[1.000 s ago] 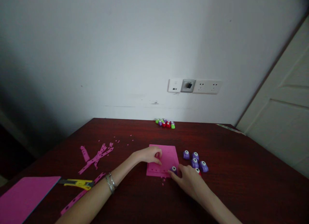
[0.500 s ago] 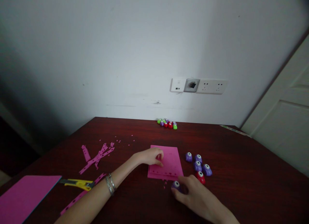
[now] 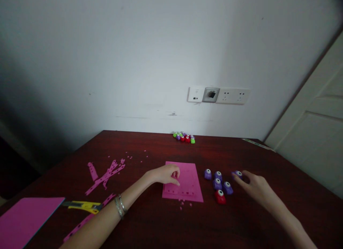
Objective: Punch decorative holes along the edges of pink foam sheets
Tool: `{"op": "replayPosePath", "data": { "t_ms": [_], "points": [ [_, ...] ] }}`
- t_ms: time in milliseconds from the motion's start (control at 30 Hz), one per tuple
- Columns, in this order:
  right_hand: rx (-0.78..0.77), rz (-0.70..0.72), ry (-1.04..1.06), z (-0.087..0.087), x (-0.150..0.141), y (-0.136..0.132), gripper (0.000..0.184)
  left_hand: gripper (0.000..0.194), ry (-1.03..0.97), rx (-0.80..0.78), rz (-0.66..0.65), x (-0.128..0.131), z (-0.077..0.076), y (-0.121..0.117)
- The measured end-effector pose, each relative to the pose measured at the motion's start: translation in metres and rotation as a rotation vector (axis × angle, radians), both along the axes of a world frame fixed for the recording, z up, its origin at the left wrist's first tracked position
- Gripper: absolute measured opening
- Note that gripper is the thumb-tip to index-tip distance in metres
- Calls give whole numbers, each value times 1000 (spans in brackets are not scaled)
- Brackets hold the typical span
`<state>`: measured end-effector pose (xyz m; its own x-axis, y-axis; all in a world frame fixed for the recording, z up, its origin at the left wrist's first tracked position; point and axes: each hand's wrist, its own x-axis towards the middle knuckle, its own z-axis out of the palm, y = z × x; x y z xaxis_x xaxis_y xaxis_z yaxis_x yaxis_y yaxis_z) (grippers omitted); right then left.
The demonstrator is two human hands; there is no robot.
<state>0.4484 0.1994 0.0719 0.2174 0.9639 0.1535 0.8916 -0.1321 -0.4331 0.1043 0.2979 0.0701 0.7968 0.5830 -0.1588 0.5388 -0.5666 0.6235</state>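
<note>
My left hand (image 3: 165,174) rests with curled fingers on the left part of a small pink sheet (image 3: 187,183) that lies on the dark wooden table (image 3: 150,220); a row of punched holes runs along the sheet's near edge. My right hand (image 3: 254,186) is out to the right, its fingertips pinching a purple craft punch (image 3: 237,174) that sits on the table. Just left of it stands a cluster of purple punches (image 3: 217,179) and one red punch (image 3: 220,196).
Several green, red and purple punches (image 3: 183,137) stand at the table's far edge by the wall. Pink punched strips (image 3: 105,174) and scraps lie at the left, with a yellow utility knife (image 3: 81,205) and a larger pink sheet (image 3: 23,220). Wall sockets (image 3: 218,95) and a door (image 3: 313,134) are behind.
My right hand took a purple punch from the pink sheet's near edge, drew it toward me, then carried it right to beside the punch cluster. My left hand stayed on the sheet.
</note>
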Motion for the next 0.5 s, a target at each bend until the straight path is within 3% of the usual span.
{"op": "replayPosePath", "data": {
  "t_ms": [300,500],
  "points": [
    [-117,96,15,-19,-2,7,36,32,12,-38,13,0,4,-2],
    [-180,49,50,-14,-1,2,39,32,9,-27,0,-1,7,-2]
  ]
}}
